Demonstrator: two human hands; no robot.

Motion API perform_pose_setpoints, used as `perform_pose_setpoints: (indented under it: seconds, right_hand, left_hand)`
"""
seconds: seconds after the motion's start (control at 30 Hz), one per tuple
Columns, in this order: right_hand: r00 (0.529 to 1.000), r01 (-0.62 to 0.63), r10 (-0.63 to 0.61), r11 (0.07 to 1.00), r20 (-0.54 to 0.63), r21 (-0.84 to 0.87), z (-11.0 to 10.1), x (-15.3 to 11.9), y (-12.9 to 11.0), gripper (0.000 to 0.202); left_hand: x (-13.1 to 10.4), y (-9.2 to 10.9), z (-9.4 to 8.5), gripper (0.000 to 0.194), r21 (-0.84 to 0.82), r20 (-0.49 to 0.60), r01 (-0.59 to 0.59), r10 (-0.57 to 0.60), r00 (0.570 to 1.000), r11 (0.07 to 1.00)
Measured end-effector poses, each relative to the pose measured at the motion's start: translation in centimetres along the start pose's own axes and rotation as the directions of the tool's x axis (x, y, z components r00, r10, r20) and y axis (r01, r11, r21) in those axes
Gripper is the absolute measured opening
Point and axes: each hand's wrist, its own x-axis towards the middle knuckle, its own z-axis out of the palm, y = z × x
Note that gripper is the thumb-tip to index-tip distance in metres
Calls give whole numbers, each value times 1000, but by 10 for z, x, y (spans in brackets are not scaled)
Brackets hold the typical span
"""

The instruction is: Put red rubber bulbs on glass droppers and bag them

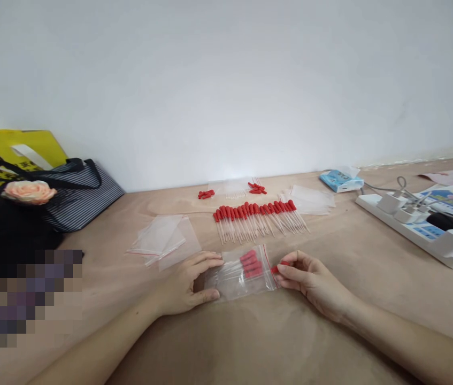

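A clear zip-lock bag [230, 282] lies flat on the table in front of me, with several red-bulbed droppers [251, 263] inside, their bulbs toward its red-lined mouth. My left hand [194, 280] holds the bag's left end, fingers along the upper corner and thumb at the lower edge. At the mouth on the right, my right hand [300, 275] pinches a dropper by its red bulb [280, 266]; its tube cannot be made out. Behind the bag, a row of more droppers [256, 209] lies side by side, bulbs away from me.
Flat zip-lock bags lie at left [160, 238] and back right [312, 200]. Small red bulb piles [206, 194] sit near the wall. A tissue pack [340, 181] and a power strip [414, 230] with plugs stand right. A striped bag [84, 195] is at left.
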Motion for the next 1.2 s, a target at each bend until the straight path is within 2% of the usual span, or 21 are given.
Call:
perform_pose_setpoints:
  seconds: [0.17, 0.33, 0.5, 0.8, 0.97, 1.1, 1.2]
  right_hand:
    - [996, 22, 1, 960, 85, -278, -5, 4, 1, 34]
    - [980, 22, 61, 913, 191, -407, -6, 4, -4, 37]
    - [962, 35, 106, 864, 251, -502, -3, 4, -3, 30]
    - [982, 36, 77, 819, 172, -572, 9, 5, 0, 20]
    - [976, 100, 31, 812, 214, -575, 10, 7, 3, 13]
    - [987, 115, -20, 785, 160, -609, 11, 6, 6, 9]
    - [983, 143, -35, 758, 179, -637, 9, 6, 6, 10]
  left_hand:
    - [0, -1, 1, 47, 4, -6, 0, 0, 1000, 1000]
    - [0, -1, 1, 47, 4, -6, -6, 6, 1000, 1000]
    - [0, -1, 1, 47, 13, -3, -9, 9, 1000, 1000]
    - [1, -1, 1, 46, 4, -7, -11, 11, 1000, 1000]
    - [0, -1, 1, 46, -17, -13, -24, 23, 1000, 1000]
    - [1, -1, 2, 45, -23, -17, -35, 35, 999, 999]
    - [1, -1, 2, 45, -17, -15, -26, 26, 1000, 1000]
